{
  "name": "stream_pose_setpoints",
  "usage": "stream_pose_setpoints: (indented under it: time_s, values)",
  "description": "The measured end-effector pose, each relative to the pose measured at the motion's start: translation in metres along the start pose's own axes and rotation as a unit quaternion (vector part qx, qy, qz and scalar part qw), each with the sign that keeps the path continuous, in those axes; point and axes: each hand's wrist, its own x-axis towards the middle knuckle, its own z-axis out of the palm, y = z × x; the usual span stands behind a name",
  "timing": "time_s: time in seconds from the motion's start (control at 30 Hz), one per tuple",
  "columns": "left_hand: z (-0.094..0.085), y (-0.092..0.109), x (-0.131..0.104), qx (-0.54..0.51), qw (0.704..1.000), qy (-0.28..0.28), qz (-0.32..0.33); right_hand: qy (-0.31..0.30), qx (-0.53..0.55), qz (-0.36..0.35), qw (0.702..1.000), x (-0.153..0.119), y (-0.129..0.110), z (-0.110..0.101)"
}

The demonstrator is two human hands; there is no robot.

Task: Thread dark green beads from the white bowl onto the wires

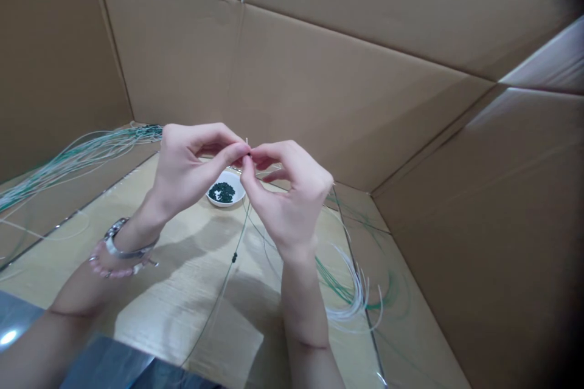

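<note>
My left hand (191, 165) and my right hand (294, 194) meet fingertip to fingertip above the table, each closed in a pinch. A pale tip of a thin cord (247, 141) pokes up between them, and a tiny dark piece shows at the fingertips, too small to make out fully. Below, green and white strands run down toward me, with a small dark bead-like piece (234, 258) on them. Just behind my hands stands a white bowl (210, 199) holding many small dark green pieces (223, 192).
A long bundle of green and white cords (86, 155) lies at the left. Another loose coil of cords (351, 304) rests at the right edge of the wooden tabletop (182, 292). Tall cardboard walls (319, 91) stand behind and on both sides.
</note>
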Motion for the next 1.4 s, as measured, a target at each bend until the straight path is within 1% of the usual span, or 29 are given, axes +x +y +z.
stream_pose_setpoints:
  time_s: [0.1, 0.2, 0.27, 0.33, 0.47, 0.57, 0.63, 0.77, 0.8, 0.83, 0.93, 1.03, 1.1, 1.17, 1.23, 1.27, 1.33, 1.4]
  values:
    - [-0.002, -0.002, -0.001, 0.067, 0.997, -0.007, 0.041, 0.001, -0.028, 0.031, 0.999, 0.000, 0.000, 0.002]
    - [-0.004, -0.004, 0.000, 0.083, 0.995, 0.021, 0.042, -0.017, -0.035, 0.071, 0.997, 0.000, 0.001, 0.002]
    - [-0.004, -0.004, 0.001, 0.055, 0.997, 0.038, 0.032, -0.034, -0.031, 0.080, 0.996, -0.001, 0.002, 0.002]
    - [-0.004, -0.005, 0.003, 0.018, 0.999, 0.032, 0.019, -0.042, -0.020, 0.076, 0.996, -0.002, 0.002, 0.002]
    - [-0.007, -0.008, 0.006, -0.032, 0.999, 0.006, -0.015, -0.024, 0.000, 0.054, 0.998, -0.003, 0.001, 0.003]
    - [-0.014, -0.008, 0.008, -0.047, 0.998, -0.003, -0.034, -0.015, 0.004, 0.048, 0.999, -0.002, 0.000, 0.002]
    - [-0.021, -0.007, 0.010, -0.054, 0.997, -0.031, -0.053, -0.015, 0.005, 0.047, 0.999, -0.002, -0.001, 0.002]
    - [-0.029, -0.007, 0.012, -0.054, 0.984, -0.144, -0.089, -0.017, 0.009, 0.044, 0.999, -0.002, -0.001, 0.002]
    - [-0.029, -0.006, 0.012, -0.055, 0.982, -0.156, -0.093, -0.017, 0.009, 0.043, 0.999, -0.002, 0.000, 0.002]
    - [-0.027, -0.005, 0.012, -0.058, 0.982, -0.153, -0.096, -0.016, 0.009, 0.041, 0.999, -0.003, 0.000, 0.002]
    - [-0.018, -0.002, 0.010, -0.071, 0.988, -0.104, -0.090, -0.013, 0.008, 0.037, 0.999, -0.003, 0.000, 0.003]
    - [-0.009, 0.000, 0.008, -0.076, 0.991, -0.078, -0.080, -0.016, 0.003, 0.042, 0.999, -0.002, -0.001, 0.004]
    - [-0.005, 0.000, 0.007, -0.066, 0.993, -0.064, -0.067, -0.019, -0.007, 0.047, 0.999, -0.002, -0.002, 0.004]
    - [-0.004, -0.003, 0.007, -0.043, 0.998, -0.032, -0.045, -0.040, -0.024, 0.065, 0.997, -0.002, -0.002, 0.003]
    - [-0.008, -0.007, 0.009, -0.010, 1.000, 0.020, -0.018, -0.092, -0.056, 0.100, 0.989, -0.002, 0.000, 0.000]
    - [-0.011, -0.010, 0.010, 0.004, 0.999, 0.050, -0.003, -0.131, -0.080, 0.117, 0.981, -0.003, 0.001, -0.001]
    - [-0.019, -0.016, 0.015, 0.021, 0.994, 0.104, 0.022, -0.226, -0.137, 0.133, 0.955, -0.006, 0.004, -0.005]
    - [-0.028, -0.021, 0.019, 0.029, 0.991, 0.130, 0.032, -0.329, -0.168, 0.123, 0.921, -0.008, 0.008, -0.008]
